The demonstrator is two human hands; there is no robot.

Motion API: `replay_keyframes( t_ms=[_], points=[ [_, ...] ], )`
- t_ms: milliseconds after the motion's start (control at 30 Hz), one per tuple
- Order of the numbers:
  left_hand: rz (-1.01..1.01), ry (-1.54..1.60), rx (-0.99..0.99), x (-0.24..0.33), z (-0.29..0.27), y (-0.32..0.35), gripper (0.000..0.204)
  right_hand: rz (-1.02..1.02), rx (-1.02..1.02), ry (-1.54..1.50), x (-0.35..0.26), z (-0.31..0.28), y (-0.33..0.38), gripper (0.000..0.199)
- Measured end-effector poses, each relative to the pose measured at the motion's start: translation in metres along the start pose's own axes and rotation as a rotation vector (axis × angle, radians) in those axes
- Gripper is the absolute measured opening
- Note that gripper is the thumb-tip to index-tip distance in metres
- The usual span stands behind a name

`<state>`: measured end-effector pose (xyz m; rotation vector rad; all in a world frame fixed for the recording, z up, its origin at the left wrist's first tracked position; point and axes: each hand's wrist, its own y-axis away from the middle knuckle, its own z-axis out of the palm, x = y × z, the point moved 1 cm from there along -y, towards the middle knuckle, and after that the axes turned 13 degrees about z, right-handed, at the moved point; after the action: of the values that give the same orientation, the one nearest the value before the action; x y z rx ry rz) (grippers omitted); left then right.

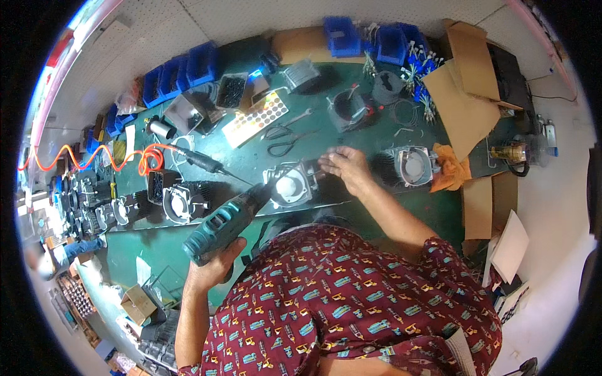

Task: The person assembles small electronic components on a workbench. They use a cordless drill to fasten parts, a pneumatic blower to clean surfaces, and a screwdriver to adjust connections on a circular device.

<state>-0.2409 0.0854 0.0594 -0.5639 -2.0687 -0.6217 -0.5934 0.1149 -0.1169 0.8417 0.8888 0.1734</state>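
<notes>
Nearest the lens: your maroon patterned shirt, filling six o'clock. Head view — clock directions taken from the metal housing with a pale round centre, which sits near the close edge of the green bench, directly before you. Your left hand, between seven and eight o'clock, is clamped round the handle of a teal power drill; the drill slants toward two, its nose close by the housing's left side. Contact there: cannot tell. Your right hand is at two o'clock, fingertips drawn near each other just beside the housing — whether they pinch anything, cannot tell. Similar housings: one at three, beside an orange cloth; another at nine. Black screwdriver at ten, an orange coiled cord behind it. Scissors and wrench at twelve; dotted sheet at eleven.
</notes>
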Motion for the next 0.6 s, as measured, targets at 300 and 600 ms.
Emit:
replay_keyframes(
  t_ms=[300, 600],
  points=[
    [0.071, 0.145, 0.061, -0.007, 0.010, 0.008, 0.029, 0.179, -0.327, -0.203, 0.002, 0.035, 0.045, 0.024],
    [-0.053, 0.243, 0.119, -0.005, 0.012, 0.021, 0.032, 0.153, -0.318, -0.130, 0.010, 0.041, 0.047, 0.020]
  ],
)
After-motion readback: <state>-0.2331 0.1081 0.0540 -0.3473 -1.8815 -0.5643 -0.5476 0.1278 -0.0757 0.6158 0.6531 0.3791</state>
